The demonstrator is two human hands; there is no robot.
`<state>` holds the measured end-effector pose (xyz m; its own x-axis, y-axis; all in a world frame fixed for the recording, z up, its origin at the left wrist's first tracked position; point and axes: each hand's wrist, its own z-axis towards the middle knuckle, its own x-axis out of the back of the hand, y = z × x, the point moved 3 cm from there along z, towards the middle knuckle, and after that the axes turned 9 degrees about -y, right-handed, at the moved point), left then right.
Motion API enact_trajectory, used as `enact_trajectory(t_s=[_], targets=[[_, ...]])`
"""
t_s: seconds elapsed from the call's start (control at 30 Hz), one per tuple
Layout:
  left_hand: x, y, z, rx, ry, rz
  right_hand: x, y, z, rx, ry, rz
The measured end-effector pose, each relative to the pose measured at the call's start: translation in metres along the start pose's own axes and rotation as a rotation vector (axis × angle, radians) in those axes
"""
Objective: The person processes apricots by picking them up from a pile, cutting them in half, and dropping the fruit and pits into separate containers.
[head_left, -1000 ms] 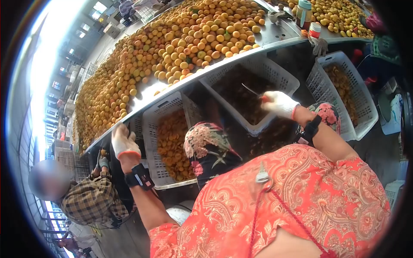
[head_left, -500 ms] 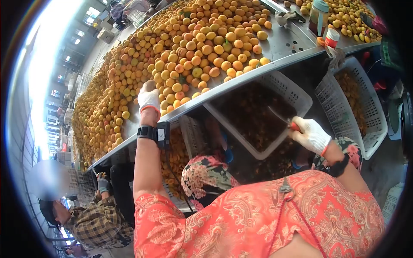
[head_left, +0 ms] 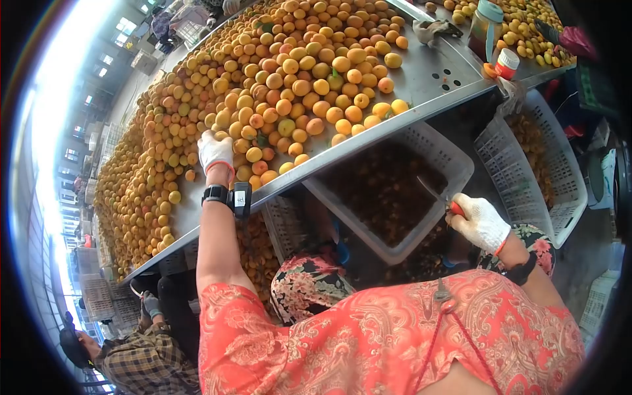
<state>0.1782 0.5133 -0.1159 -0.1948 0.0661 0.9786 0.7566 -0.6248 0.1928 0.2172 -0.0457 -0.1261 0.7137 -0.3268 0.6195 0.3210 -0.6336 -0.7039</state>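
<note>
My left hand [head_left: 215, 151], in a white glove, reaches into the pile of apricots [head_left: 289, 85] on the metal table. Its fingers are curled around an apricot [head_left: 221, 134] at the pile's near side, with the fingertips partly hidden. In a matching white glove, my right hand [head_left: 482, 222] grips a knife [head_left: 432, 188] by its red handle. The thin blade points up and left over a white crate [head_left: 388, 249] below the table edge, which holds dark, wet-looking contents. A strapped black device sits on my left wrist.
Another white crate [head_left: 503, 155] with orange fruit stands at the right. A jar with a green lid [head_left: 486, 26] and a red-and-white container [head_left: 507, 64] stand on the table. A co-worker in a checked shirt [head_left: 148, 359] sits at lower left. More orange fruit lies below the table.
My left hand has shifted slightly left and down and curls at the apricots. My right hand still grips the knife, slightly lower in view. The camera view has shifted a little.
</note>
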Motion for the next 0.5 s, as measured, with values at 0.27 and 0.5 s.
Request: enact_trajectory(t_s=[0.27,0.5], targets=[[0.098,0.049,-0.174,-0.437,-0.306,-1.545,0.002,-0.041,-0.009,0.048,0.095,0.395],[0.129,0.079,-0.311,-0.621,-0.457,-1.737,-0.018,-0.149,-0.047,0.601,-0.001,0.351]])
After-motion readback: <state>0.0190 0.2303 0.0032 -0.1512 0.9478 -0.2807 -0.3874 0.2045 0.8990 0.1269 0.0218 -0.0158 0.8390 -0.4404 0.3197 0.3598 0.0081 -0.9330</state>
